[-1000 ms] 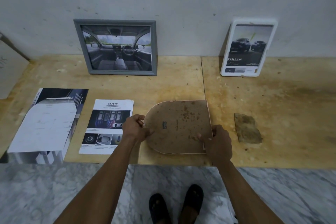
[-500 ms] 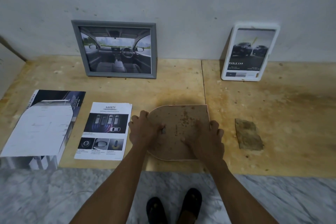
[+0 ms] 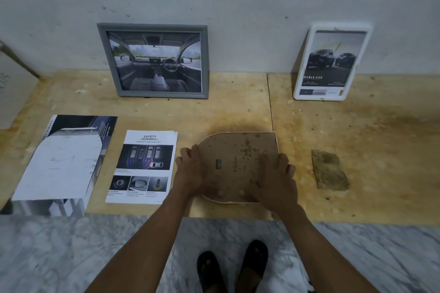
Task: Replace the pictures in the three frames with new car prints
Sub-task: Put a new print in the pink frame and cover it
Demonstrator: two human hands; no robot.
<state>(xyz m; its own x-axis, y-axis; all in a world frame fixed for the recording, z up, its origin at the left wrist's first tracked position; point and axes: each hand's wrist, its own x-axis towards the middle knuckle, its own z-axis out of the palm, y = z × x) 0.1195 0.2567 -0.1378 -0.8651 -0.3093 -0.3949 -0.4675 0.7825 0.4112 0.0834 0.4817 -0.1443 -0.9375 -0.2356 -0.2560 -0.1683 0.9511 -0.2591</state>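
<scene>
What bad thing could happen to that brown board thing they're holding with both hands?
The arched frame lies face down near the wooden top's front edge; the left hand and right hand grip its sides. It might slip off onto the floor. Prying the spotted backing could also crack it. Swinging it left might crumple the SAFETY print.
</scene>
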